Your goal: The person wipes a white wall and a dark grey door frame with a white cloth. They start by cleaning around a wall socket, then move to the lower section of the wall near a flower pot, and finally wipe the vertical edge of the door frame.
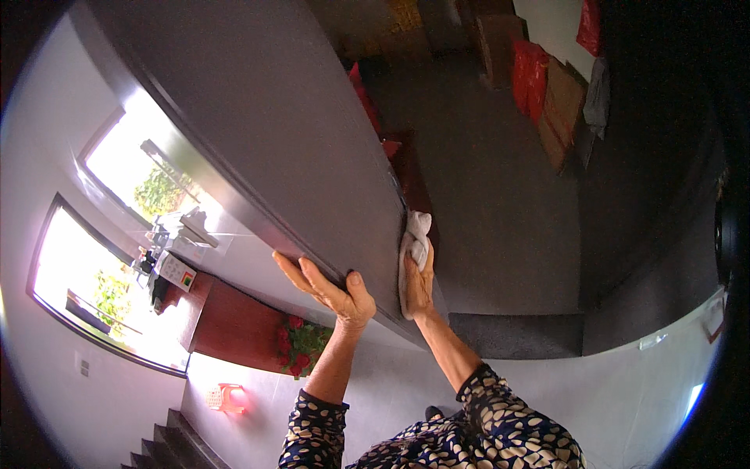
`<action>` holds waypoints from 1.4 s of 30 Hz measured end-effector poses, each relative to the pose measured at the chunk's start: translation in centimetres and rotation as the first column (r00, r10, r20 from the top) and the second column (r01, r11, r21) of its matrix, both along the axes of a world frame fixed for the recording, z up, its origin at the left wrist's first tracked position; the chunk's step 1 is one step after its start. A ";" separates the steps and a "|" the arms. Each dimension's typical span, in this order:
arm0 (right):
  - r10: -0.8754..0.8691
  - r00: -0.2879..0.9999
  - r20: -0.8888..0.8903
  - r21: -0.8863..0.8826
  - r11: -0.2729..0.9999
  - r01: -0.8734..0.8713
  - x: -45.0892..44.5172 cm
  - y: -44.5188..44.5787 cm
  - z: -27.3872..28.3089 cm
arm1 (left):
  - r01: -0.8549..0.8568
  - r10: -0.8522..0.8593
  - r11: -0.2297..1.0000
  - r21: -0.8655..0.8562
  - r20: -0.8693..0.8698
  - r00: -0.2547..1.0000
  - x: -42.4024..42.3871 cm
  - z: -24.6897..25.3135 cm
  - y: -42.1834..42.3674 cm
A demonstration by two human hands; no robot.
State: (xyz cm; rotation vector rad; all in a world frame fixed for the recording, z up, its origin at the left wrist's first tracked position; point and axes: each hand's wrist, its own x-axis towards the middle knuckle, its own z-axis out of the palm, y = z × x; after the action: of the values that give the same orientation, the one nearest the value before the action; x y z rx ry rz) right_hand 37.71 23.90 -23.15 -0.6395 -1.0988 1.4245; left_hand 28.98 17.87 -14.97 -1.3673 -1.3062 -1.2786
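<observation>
A large dark grey door-like panel (275, 129) stands before me, slanting from the upper left to the middle. My left hand (337, 296) is at its left edge, fingers straight and spread, thumb by the broad face; it holds nothing. On the panel's other side, my right hand (423, 281) presses a folded white cloth (417, 234) against the right edge. Part of the cloth is hidden behind my fingers and palm. Both forearms come out of dark sleeves with a pale spotted pattern.
A reddish-brown cabinet (240, 322) with red artificial-looking flowers (302, 346) stands on the left, near bright windows (88, 293). A pink plastic stool (225, 398) is on the floor by dark stairs (176, 442). Cardboard (559, 111) and red bags (529, 76) are in the dim room at right.
</observation>
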 end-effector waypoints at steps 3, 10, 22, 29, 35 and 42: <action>0.084 0.983 -0.161 0.134 0.989 -0.062 -0.2 -1.0 0.2 | 0.073 -0.073 0.997 0.024 0.027 0.997 0.1 -0.3 0.4; -0.046 0.999 -0.023 0.695 0.717 0.049 0.1 -1.3 8.0 | 0.105 -0.106 0.994 0.028 0.036 0.994 -0.1 -0.8 0.7; -0.065 0.994 -0.087 0.804 0.584 0.108 -1.7 7.5 20.7 | 0.132 -0.134 0.990 0.055 0.030 0.991 0.1 -1.1 0.5; 0.014 0.979 -0.205 0.686 0.715 0.134 -2.7 11.3 25.7 | 0.103 -0.106 0.991 0.085 0.028 0.994 0.1 -1.5 0.0; -0.043 0.985 -0.167 0.645 0.751 0.142 -2.8 13.1 27.6 | 0.092 -0.096 0.990 0.104 0.032 0.995 0.3 -1.6 0.4; -0.037 0.973 -0.229 0.803 0.558 0.210 -2.6 9.6 25.6 | 0.069 -0.070 0.997 0.039 0.025 0.997 0.0 -1.4 0.7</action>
State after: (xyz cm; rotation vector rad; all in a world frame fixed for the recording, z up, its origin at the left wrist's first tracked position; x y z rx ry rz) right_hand 35.08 33.47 2.45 0.1158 -1.3749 0.6644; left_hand 28.96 18.55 -16.34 -1.3837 -1.2551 -1.3655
